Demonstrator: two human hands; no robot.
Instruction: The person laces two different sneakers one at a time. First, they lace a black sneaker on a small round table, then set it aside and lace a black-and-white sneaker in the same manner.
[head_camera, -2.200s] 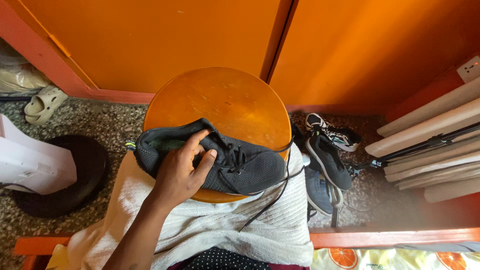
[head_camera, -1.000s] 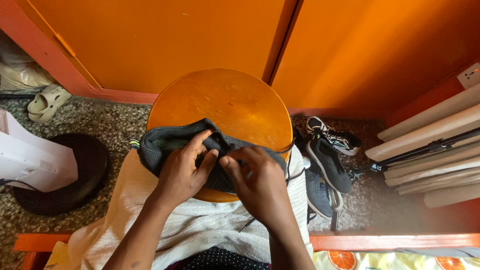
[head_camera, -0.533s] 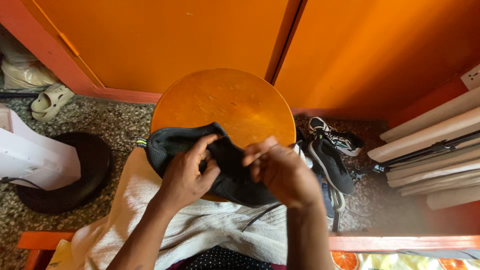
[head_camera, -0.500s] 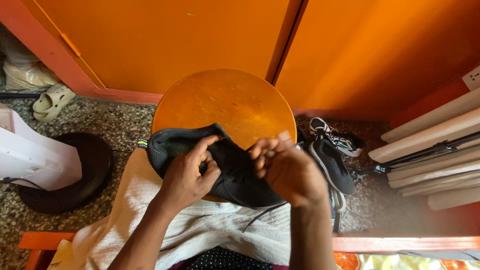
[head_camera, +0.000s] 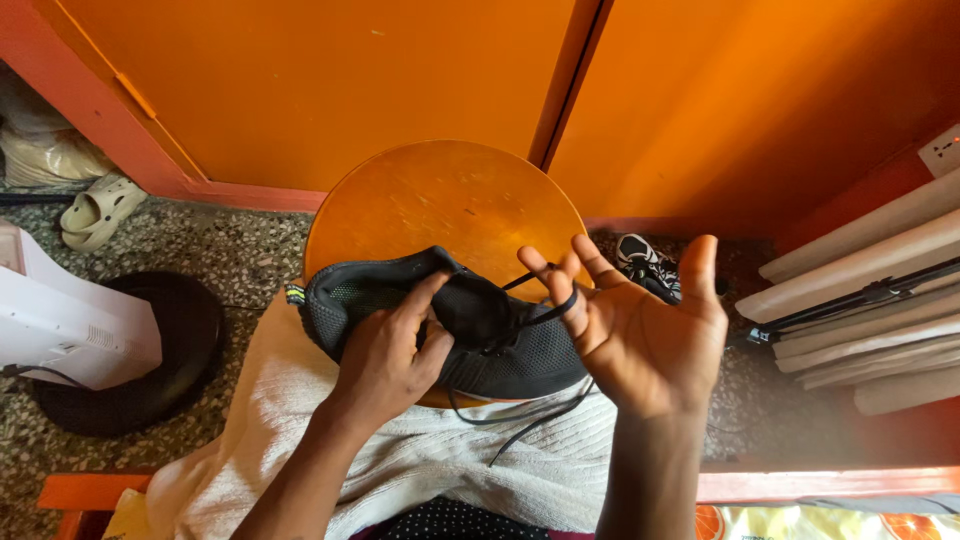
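Observation:
A black mesh sneaker (head_camera: 520, 350) lies on its side at the near edge of a round orange wooden stool (head_camera: 440, 205), toe to the right. My left hand (head_camera: 385, 355) grips the sneaker at the tongue and collar. My right hand (head_camera: 640, 335) is raised palm up beside the toe, fingers spread, with a black shoelace (head_camera: 545, 310) looped over the fingers and drawn out from the eyelets. More lace hangs loose over the white towel (head_camera: 400, 455) on my lap.
Orange cabinet doors (head_camera: 350, 80) stand behind the stool. A white appliance (head_camera: 70, 320) on a black round base (head_camera: 130, 360) sits at left, a beige clog (head_camera: 95, 210) beyond. Other sneakers (head_camera: 650, 262) lie on the speckled floor at right, beside rolled beige mats (head_camera: 870, 300).
My right hand came in to the sneaker's laces, then lifted and opened palm up, pulling a lace out over its fingers. My left hand kept its grip on the sneaker.

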